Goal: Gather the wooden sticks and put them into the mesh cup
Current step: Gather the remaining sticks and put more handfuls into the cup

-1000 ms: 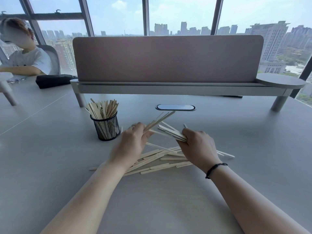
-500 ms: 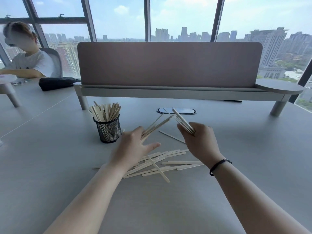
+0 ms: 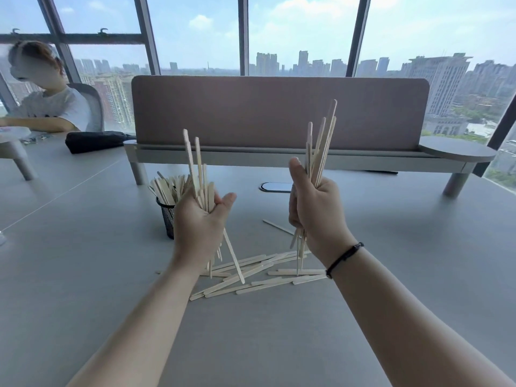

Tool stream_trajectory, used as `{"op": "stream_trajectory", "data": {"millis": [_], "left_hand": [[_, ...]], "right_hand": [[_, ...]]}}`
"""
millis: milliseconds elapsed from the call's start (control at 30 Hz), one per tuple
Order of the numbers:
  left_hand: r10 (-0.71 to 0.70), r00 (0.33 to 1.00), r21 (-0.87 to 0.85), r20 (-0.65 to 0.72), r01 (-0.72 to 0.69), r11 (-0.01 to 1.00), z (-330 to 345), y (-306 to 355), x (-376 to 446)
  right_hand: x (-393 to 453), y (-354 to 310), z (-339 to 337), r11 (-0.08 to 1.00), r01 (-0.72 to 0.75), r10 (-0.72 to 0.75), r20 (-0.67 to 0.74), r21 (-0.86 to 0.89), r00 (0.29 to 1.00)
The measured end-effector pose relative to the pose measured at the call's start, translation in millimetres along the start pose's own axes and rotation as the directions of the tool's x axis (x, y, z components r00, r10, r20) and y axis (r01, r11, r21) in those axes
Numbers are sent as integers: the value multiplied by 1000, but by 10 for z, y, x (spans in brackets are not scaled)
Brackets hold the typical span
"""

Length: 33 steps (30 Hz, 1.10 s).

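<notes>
2 bundles of wooden sticks were in hand at this moment, 1 per hand.

Head view:
- The left hand [image 3: 199,219] was raised above the desk [image 3: 83,275], fingers curled around the left bundle [image 3: 199,174]. The sticks stood roughly upright and uneven; several lower ends hung below the palm, and 1 slanted down to the loose pile.
- The right hand [image 3: 314,210] was clenched around the right bundle [image 3: 321,141], also near upright, with its lower ends hanging close over the pile; contact with the pile could not be determined.
- The mesh cup [image 3: 167,219] stood on the desk just behind and left of the left hand, toward the far edge. It was partly hidden by that hand and already held many sticks, fanned out above its rim.
- The loose pile [image 3: 259,272] lay flat at mid-desk, between and below the 2 wrists. A single stick [image 3: 276,226] lay apart from it, nearer the far edge.

Step in hand (judgement): gathering, with both bundles lifted and turned upright ahead of insertion. The task was part done: the cup was well filled, and the pile remained.

Next move (judgement): square the uneven lower ends, for example by tapping them on the desk. Carry 1 bundle over the cup rim and lower it vertically among the sticks already standing there. The crowded cup leaves little opening, so loose ends could catch on the rim or tip the cup.
</notes>
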State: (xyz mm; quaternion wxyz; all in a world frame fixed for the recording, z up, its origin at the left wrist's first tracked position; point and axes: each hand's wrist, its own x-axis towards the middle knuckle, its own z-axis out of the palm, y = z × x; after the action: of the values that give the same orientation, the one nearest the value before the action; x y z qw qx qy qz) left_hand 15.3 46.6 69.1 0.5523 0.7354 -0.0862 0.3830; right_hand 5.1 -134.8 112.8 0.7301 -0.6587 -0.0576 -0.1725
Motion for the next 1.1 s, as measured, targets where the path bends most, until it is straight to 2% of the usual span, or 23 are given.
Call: {"op": "stream_trajectory", "data": {"millis": [100, 200, 267, 467, 567, 667, 833, 1000, 1100], "left_hand": [[18, 998, -111, -62, -25, 994, 32, 61, 38], [37, 999, -180, 13, -34, 983, 137, 83, -14], [29, 998, -172, 53, -19, 985, 221, 86, -65], [78, 995, -93, 58, -73, 993, 341, 35, -154], [94, 994, -129, 62, -86, 988, 343, 89, -205], [75, 992, -149, 97, -60, 987, 356, 82, -256], [-25, 979, -88, 201, 43, 995, 388, -84, -331], [-103, 981, -57, 163, 114, 992, 349, -227, -326], [-138, 981, -100, 138, 152, 983, 343, -241, -327]], "right_hand": [[-63, 95, 55, 998, -41, 41, 9, 43, 999], [-117, 211, 78, 999, -41, 41, -1, 15, 999], [-136, 251, 82, 1000, -18, 18, -9, 3, 1000], [-191, 293, 51, 1000, 6, -6, 54, -1, 999], [-241, 357, 23, 1000, -6, 6, 98, -5, 995], [-316, 450, 6, 999, -35, 34, 125, 3, 992], [-367, 529, 3, 998, -41, 46, 139, -37, 989], [-415, 594, -11, 995, -27, 41, 141, -99, 989], [-422, 628, 17, 993, -7, 24, 146, -121, 989]]}}
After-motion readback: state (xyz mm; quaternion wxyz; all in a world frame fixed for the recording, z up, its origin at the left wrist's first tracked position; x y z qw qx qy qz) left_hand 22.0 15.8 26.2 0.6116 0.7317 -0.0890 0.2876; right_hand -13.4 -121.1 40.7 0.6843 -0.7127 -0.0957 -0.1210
